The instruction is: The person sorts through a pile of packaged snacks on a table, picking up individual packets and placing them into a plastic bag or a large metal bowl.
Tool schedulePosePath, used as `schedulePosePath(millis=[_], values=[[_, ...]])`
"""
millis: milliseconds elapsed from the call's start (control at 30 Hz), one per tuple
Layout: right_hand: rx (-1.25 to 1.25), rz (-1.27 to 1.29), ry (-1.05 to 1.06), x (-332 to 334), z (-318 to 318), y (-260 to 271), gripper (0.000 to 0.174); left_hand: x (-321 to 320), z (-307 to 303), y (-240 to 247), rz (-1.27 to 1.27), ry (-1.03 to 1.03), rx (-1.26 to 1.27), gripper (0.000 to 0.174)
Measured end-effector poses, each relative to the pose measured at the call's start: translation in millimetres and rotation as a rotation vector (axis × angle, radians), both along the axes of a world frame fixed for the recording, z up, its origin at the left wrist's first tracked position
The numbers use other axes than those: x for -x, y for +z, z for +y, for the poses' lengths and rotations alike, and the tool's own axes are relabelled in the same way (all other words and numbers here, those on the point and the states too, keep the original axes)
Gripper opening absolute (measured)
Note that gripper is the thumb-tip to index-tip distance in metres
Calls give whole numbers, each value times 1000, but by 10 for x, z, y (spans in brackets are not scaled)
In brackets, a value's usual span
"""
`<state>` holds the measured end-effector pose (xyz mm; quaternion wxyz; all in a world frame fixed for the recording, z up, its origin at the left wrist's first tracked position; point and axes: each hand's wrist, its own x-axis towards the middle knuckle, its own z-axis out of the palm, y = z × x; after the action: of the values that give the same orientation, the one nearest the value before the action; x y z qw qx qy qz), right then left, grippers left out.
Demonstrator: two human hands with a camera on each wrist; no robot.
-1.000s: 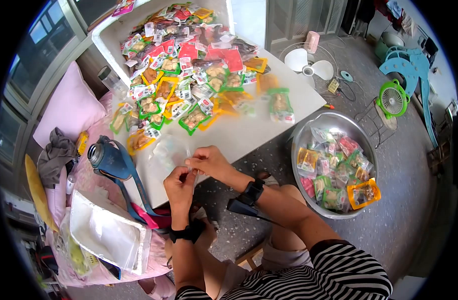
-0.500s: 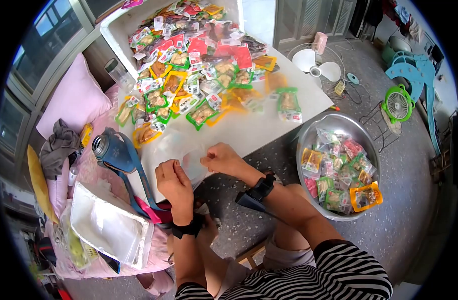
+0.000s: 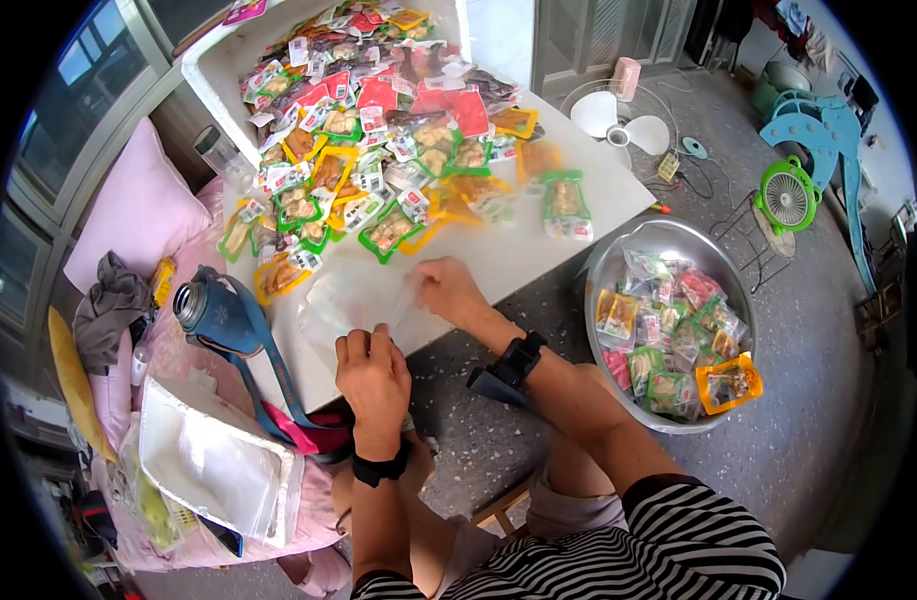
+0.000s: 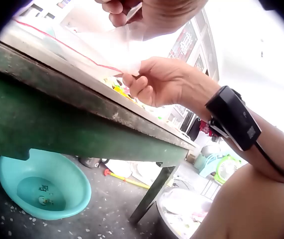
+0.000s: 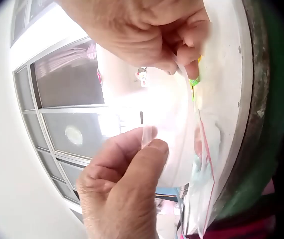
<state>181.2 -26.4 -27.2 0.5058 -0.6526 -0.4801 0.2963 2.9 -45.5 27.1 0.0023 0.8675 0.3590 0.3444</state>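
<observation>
Between both hands stretches a clear plastic zip bag [image 3: 351, 295], with a red line along its edge [image 4: 74, 50] in the left wrist view. My left hand [image 3: 375, 375] pinches one side of the bag's mouth between thumb and fingers. Farther out and to the right, my right hand [image 3: 453, 292] pinches the other side. The right wrist view shows the left thumb and forefinger [image 5: 149, 149] on the film, with the right fingers [image 5: 189, 45] on it above. Past the bag, sealed snack packets [image 3: 389, 232] in green, yellow and red lie heaped on the white table [image 3: 539, 262].
A white foam box [image 3: 219, 100] spills packets at the table's back. On the floor at right stands a metal basin [image 3: 619, 250] holding bagged packets. A blue flask [image 3: 217, 318] with a strap is at the left edge. A foam tray [image 3: 214, 450] lies on the pink bedding.
The hands were together at the bag's edge and have drawn apart. My right hand has moved outward and right, spreading the film; my left hand has shifted slightly.
</observation>
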Motion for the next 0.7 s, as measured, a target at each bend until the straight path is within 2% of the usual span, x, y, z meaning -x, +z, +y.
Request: schedulePosePath(millis=[100, 267, 367, 500, 600, 700], values=[[-87, -89, -53, 1, -11, -40, 15, -15, -24, -36, 30, 18, 19, 30], [-4, -152, -74, -43, -89, -22, 18, -109, -84, -66, 138, 78, 111, 36], [26, -136, -49, -87, -73, -71, 20, -97, -77, -89, 171, 59, 118, 33], [65, -190, 14, -89, -106, 56, 24, -57, -78, -31, 61, 62, 46, 25], [149, 42, 295, -134, -193, 285, 20, -34, 0, -92, 16, 101, 46, 22], [167, 331, 221, -420, -320, 405, 30, -31, 51, -97, 1, 130, 76, 19]])
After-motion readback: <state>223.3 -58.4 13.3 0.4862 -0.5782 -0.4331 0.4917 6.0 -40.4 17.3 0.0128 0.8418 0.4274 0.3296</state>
